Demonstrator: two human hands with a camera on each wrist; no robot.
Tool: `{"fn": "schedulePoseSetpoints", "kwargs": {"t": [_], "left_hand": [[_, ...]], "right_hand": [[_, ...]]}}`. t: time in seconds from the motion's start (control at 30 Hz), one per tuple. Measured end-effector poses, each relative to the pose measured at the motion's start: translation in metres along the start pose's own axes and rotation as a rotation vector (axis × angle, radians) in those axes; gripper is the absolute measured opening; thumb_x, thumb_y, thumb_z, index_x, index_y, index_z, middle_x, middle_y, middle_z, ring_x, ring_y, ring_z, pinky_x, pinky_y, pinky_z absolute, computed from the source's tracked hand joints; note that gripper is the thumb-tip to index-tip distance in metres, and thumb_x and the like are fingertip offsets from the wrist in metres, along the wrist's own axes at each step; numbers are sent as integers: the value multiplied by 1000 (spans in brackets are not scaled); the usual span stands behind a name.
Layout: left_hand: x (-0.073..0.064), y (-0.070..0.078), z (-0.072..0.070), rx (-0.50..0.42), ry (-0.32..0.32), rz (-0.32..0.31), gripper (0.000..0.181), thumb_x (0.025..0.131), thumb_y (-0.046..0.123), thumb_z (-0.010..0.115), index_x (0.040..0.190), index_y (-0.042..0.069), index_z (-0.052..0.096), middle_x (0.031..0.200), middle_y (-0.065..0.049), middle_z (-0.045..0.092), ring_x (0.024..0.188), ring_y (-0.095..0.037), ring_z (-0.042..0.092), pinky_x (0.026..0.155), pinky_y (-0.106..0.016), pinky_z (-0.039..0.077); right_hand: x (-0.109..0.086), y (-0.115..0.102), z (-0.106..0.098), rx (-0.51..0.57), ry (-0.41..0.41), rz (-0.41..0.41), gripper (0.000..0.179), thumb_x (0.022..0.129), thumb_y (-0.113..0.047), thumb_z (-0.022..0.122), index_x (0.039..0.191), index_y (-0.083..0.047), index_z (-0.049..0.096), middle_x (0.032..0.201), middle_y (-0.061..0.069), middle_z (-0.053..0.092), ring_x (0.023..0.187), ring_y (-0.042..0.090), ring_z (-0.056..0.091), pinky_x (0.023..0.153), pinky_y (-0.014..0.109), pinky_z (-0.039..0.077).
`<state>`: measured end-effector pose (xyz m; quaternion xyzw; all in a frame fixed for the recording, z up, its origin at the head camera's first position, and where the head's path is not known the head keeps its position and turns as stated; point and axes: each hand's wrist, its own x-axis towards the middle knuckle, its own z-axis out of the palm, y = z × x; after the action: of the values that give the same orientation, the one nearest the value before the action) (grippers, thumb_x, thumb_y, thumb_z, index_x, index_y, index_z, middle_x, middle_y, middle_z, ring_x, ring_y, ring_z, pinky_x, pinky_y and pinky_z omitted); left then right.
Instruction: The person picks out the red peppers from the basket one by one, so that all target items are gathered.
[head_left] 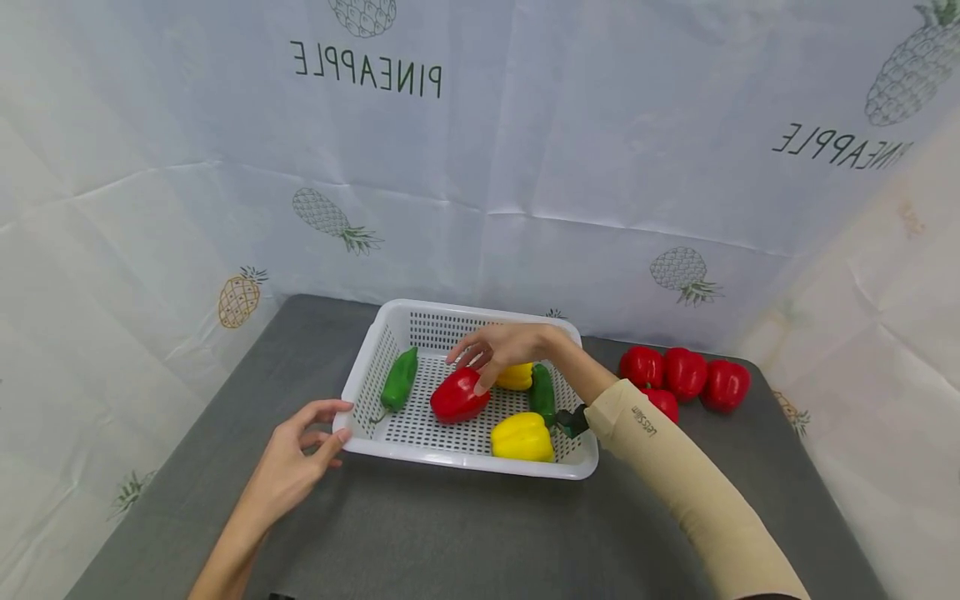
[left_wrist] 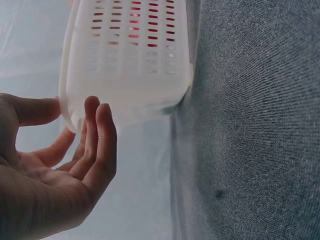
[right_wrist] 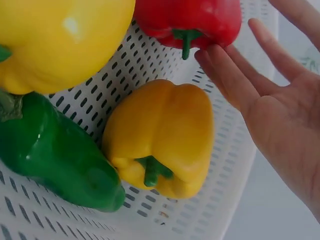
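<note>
A white perforated basket [head_left: 450, 458] stands on the dark cloth. My left hand [head_left: 296, 450] grips its front left corner; the left wrist view shows the thumb on the rim [left_wrist: 64, 75] and fingers curled beneath. Over the basket, my right hand [head_left: 510, 343] has its fingers spread, with the thumb at a red bell pepper [head_left: 454, 398]. In the right wrist view that hand touches the pepper's stem end without closing round it. Two yellow bell peppers, one in front [head_left: 522, 438] and one behind [head_left: 516, 379], lie to the right. Two green peppers lie left [head_left: 400, 382] and right [head_left: 542, 396].
Several red bell peppers [head_left: 686, 373] are grouped on the grey tablecloth [head_left: 480, 533], right of the basket and beyond the right sleeve [head_left: 675, 475]. A pale curtain [head_left: 480, 150] with pineapple prints hangs behind the table.
</note>
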<state>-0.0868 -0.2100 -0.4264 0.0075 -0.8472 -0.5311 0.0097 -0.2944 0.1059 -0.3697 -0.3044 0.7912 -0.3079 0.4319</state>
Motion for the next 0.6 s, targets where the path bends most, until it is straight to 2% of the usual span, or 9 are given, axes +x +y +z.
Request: {"fn": "schedulePoseSetpoints", "kwargs": {"t": [0.27, 0.6], "left_hand": [[0, 0, 0, -8, 3, 3, 41, 102, 3, 73, 141, 2, 63, 129, -26, 63, 91, -19, 77, 71, -33, 68], [0, 1, 0, 1, 6, -9, 42, 101, 3, 74, 142, 2, 63, 130, -26, 62, 93, -26, 77, 71, -33, 67]], "right_hand": [[14, 6, 0, -2, -80, 26, 84, 84, -10, 88, 159, -13, 51, 164, 9, 53, 145, 32, 55, 111, 40, 62], [23, 12, 2, -24, -151, 24, 79, 84, -8, 87, 156, -19, 55, 161, 8, 54, 142, 28, 55, 114, 41, 60]]}}
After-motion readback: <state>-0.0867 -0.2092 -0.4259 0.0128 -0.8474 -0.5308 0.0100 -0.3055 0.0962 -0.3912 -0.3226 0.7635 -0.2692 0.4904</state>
